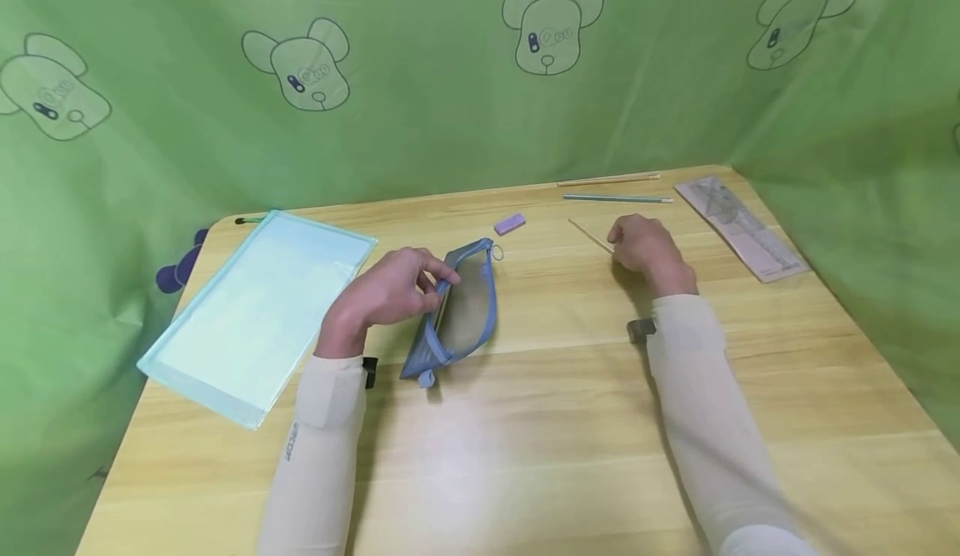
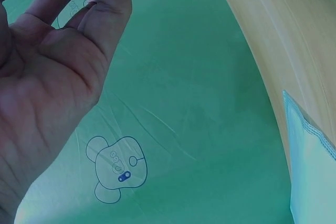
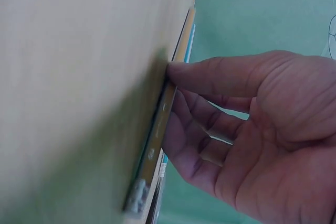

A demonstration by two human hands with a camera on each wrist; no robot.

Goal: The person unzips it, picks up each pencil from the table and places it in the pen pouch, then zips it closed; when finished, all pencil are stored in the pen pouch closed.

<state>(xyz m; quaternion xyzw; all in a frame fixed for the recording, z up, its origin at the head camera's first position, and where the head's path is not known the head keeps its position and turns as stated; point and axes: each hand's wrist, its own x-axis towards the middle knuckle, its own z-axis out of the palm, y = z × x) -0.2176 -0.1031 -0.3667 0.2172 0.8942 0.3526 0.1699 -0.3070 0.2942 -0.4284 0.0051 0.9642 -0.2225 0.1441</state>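
Observation:
My left hand (image 1: 390,285) grips the near-left rim of a blue mesh pencil case (image 1: 474,310), whose zipped mouth gapes toward the right. Something slim lies along the inside of the case, partly hidden by my fingers. Over on the right, my right hand (image 1: 647,247) pinches a yellow pencil (image 1: 589,234) between thumb and fingers, low over the table. In the right wrist view the pencil (image 3: 153,148) shows a worn eraser end, close to the wood. Only my left palm and part of the fingers (image 2: 107,14) show in the left wrist view.
A purple eraser (image 1: 510,223) lies behind the case. Toward the back edge are a blue pencil (image 1: 618,198) and a tan pencil (image 1: 607,179). A ruler set (image 1: 742,231) lies at the right, a pale blue folder (image 1: 258,314) at the left. Green curtain surrounds the table.

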